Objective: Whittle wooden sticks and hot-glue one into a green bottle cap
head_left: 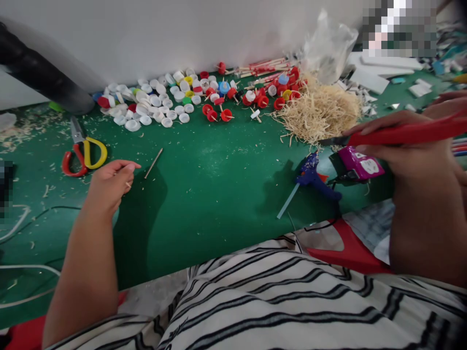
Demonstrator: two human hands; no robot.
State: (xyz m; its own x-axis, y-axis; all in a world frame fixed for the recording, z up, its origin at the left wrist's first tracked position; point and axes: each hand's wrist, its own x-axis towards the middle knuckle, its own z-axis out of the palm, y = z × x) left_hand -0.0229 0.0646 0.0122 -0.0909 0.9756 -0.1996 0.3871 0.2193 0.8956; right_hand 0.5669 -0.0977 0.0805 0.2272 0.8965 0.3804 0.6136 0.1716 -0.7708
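Red-and-yellow scissors [83, 154] lie far left on the green table [204, 194]. The left hand [109, 184] rests beside them, fingers loosely curled around a small stick (barely visible). Rightward, the right hand [404, 146] grips a red tool [408, 133] above the blue glue gun [314, 180].

White top with thin black stripes [292, 301], short sleeves, bare forearms, no rings or watch visible

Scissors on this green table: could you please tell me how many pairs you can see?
1. The scissors, with one red and one yellow handle, lie at the left of the green table, just beyond the left hand. Others could be hidden under the clutter at the far right.
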